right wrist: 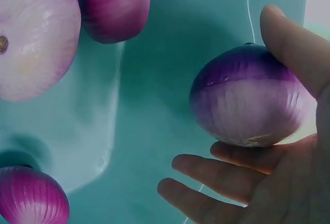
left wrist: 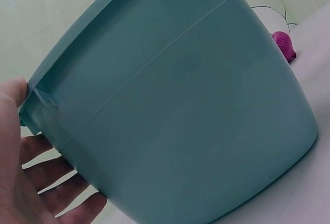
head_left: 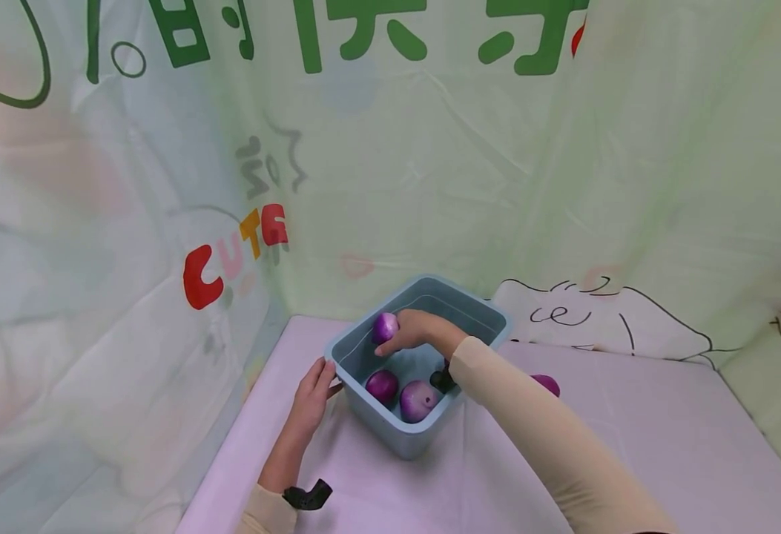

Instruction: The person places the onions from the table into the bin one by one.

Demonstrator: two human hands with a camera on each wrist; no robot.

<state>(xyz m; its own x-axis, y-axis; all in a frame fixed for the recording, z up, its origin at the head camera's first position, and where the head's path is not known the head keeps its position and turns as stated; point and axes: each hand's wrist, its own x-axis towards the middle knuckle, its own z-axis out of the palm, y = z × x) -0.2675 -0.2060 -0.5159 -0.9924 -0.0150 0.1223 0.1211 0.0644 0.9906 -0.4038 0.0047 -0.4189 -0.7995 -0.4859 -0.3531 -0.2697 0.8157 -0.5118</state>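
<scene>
A blue-grey plastic bin stands on the table. At its left corner my left hand grips the rim, with the thumb at the top edge and the fingers against the outer wall. Inside the bin's opening my right hand holds a red onion between thumb and forefinger, its other fingers spread below. Lower in the bin lie a dark purple onion and a larger, paler onion. The right wrist view shows one more onion at its lower left.
Another red onion lies on the table right of the bin, partly hidden by my right sleeve. A pale lilac cloth covers the table. Printed curtains hang behind and at the left.
</scene>
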